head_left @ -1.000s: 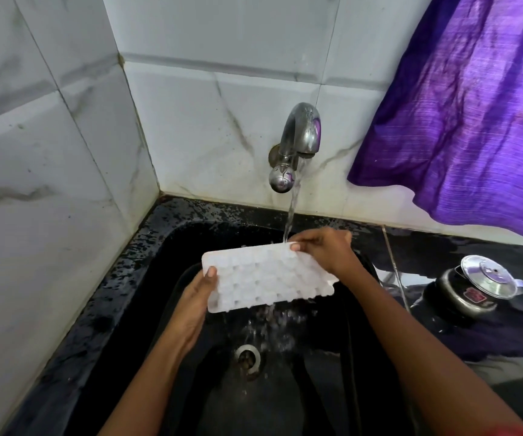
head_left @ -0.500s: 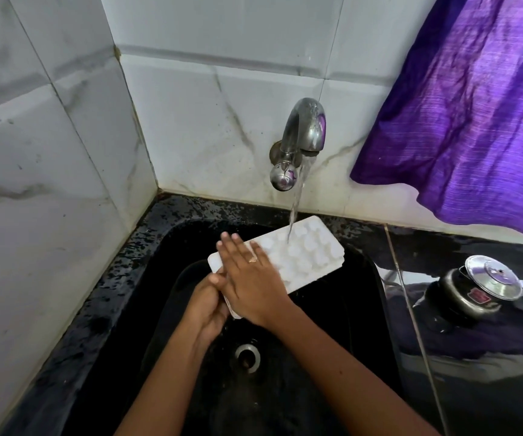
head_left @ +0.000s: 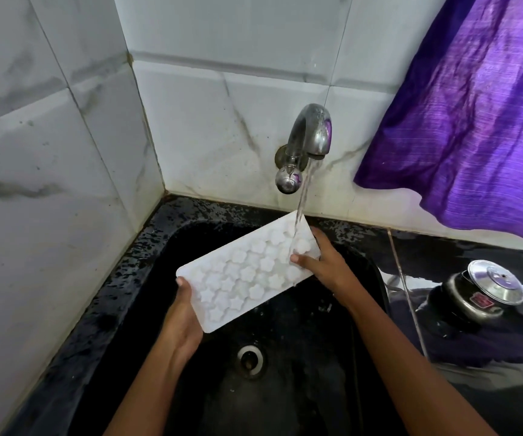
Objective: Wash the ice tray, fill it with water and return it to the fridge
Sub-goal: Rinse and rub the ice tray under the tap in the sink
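- We see open room in the sink [head_left: 172,309] below the tray [head_left: 247,275], down to the drain [head_left: 250,357].
- The tap [head_left: 310,136] overhangs the tray's far end.
- The pot [head_left: 480,294] blocks the counter on our right.

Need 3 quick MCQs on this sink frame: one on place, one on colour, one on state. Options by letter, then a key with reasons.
1. Where does the water stream land?
A. on the drain
B. on the ice tray's far end
C. on the counter

2. What colour is the cloth at upper right?
A. purple
B. green
C. white

3. How is the ice tray held?
A. lying in the sink
B. by one hand
C. by both hands, tilted

Key: B, the stream meets the tray beside the right hand; A, the cloth is purple; C, the left hand grips the near end.
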Available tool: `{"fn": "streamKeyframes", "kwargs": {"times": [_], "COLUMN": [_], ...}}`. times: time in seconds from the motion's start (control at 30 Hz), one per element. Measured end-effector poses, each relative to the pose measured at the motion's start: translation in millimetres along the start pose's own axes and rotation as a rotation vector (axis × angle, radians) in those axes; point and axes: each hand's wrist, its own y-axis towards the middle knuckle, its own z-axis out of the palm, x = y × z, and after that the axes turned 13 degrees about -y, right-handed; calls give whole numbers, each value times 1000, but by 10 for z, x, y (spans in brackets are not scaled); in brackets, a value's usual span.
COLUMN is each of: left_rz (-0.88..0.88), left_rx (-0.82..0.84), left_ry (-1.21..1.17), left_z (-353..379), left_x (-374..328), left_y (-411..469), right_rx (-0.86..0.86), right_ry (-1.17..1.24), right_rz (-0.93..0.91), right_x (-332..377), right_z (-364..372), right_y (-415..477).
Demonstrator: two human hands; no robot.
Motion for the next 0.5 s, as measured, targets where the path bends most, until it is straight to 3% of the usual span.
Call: {"fn": "streamKeyframes", "kwargs": {"times": [0.17,0.27,0.37,0.5], "left_rz": [-191,-288,-241,-169], "left_rx": [-27,-2,43,127], "left_ry": [29,11,-124,-209], "left_z": [-239,-377,-413,-455], "left_x": [-164,-259,-329,-319], "left_y": [-19,-58,-98,-26], "right_rx": [20,6,16,-2], "right_ry": [88,262,461,633], "right_rz": [-107,-118,-81,99], "right_x": [-52,-51,-87,-17], "right_z": [51,119,193,237], "right_y": [-126,-223,-295,-401]}}
